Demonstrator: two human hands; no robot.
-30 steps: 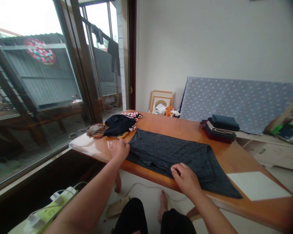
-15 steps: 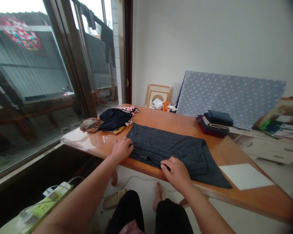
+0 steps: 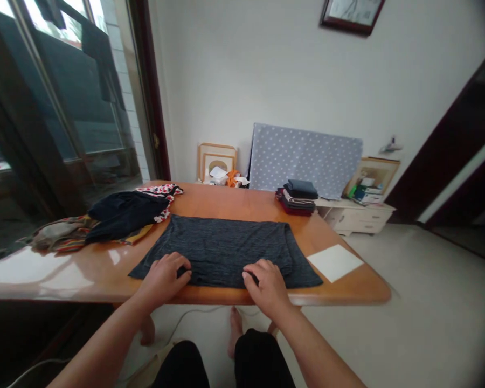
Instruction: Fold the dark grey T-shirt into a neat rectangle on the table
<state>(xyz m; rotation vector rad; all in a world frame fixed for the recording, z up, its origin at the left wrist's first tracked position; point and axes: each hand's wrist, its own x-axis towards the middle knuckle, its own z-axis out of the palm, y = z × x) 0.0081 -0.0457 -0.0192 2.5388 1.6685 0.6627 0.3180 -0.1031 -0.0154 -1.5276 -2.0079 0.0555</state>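
A dark grey garment (image 3: 226, 248) lies spread flat on the wooden table (image 3: 234, 202). My left hand (image 3: 165, 272) rests on its near edge toward the left, fingers curled onto the fabric. My right hand (image 3: 267, 280) presses on the near edge toward the right, fingertips pinching the cloth. Both hands sit at the table's front edge, about a forearm's length apart.
A heap of loose clothes (image 3: 113, 215) lies at the table's left. A stack of folded clothes (image 3: 298, 196) stands at the far right corner. A white sheet (image 3: 334, 262) lies right of the garment. A dotted board (image 3: 303, 161) leans on the wall; windows are at left.
The view has swung right and now faces the table squarely. Both hands have shifted along the garment's near edge and sit closer together on the fabric.
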